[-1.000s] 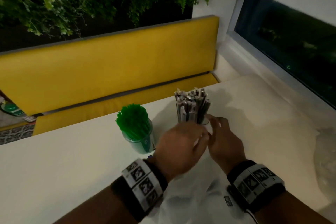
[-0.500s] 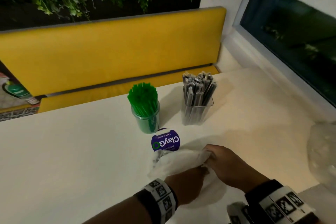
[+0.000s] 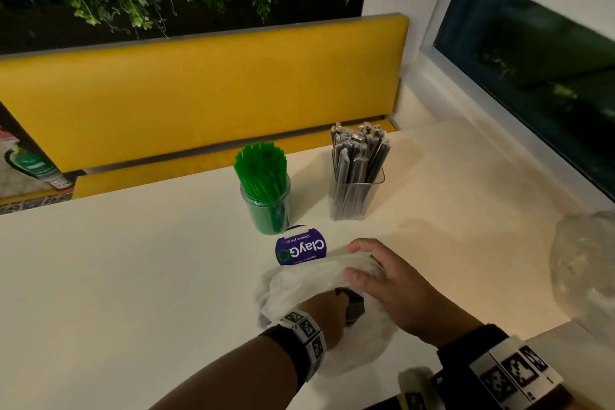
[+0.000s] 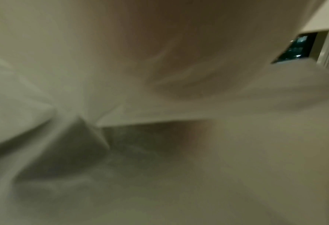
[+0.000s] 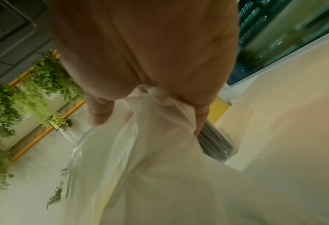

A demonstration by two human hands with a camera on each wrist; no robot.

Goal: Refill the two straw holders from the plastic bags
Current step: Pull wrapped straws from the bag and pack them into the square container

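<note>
Nearest the person, the white plastic bag [image 3: 301, 283] lies crumpled on the surface [image 3: 133, 276], just in front of the round purple ClayGo sticker [image 3: 301, 247]. The right hand [image 3: 392, 289] has fingers and thumb curled over the bag's upper edge, pinching the film. The left hand [image 3: 327, 309] is pushed into the bag's mouth; its fingers are hidden by the film, so whether they hold anything I cannot tell. Something dark shows at the mouth, too unclear to name.

The bag looks thin, limp and slippery; it will likely collapse unless its rim is pinched and held wide. Any straws inside should be light and stiff, best taken as a bundle near the middle.

Beyond the sticker stands the round holder of green straws [image 3: 264, 190], and right of that the clear square holder of dark wrapped straws [image 3: 357, 183], both looking well filled. Far right of the sticker, a second, clear plastic bag [image 3: 585, 263] sits at the surface's edge.
</note>
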